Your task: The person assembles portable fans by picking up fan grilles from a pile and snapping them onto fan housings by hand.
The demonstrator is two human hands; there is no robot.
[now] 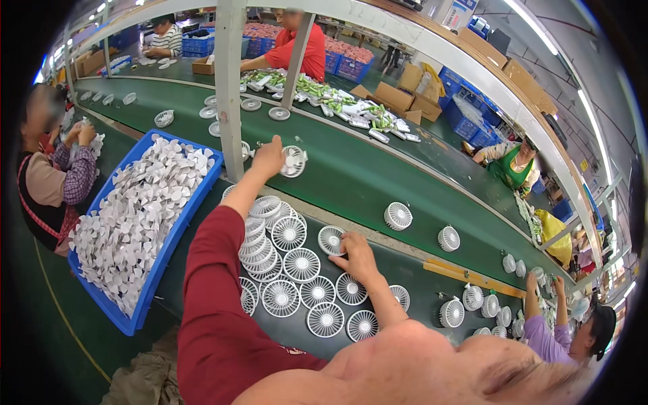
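Note:
Reaching out over the green belt, my left hand (269, 158) has its fingers closed at the edge of a round white fan housing (293, 162), whose open side shows spokes. The fingertips are partly hidden. Closer in, my right hand (358, 257) pinches the rim of a white fan grille (331, 240) above the dark work surface. Around and below it lie several round white grilles (301, 265), flat or overlapping. A leaning stack of grilles (256, 248) stands beside my left forearm.
A blue tray (148, 305) heaped with white fan blades stands at left. A white post (231, 88) rises near my left hand. White fan heads (398, 216) sit along the belt. A wooden strip (472, 277) edges the right side. Several co-workers sit around the line.

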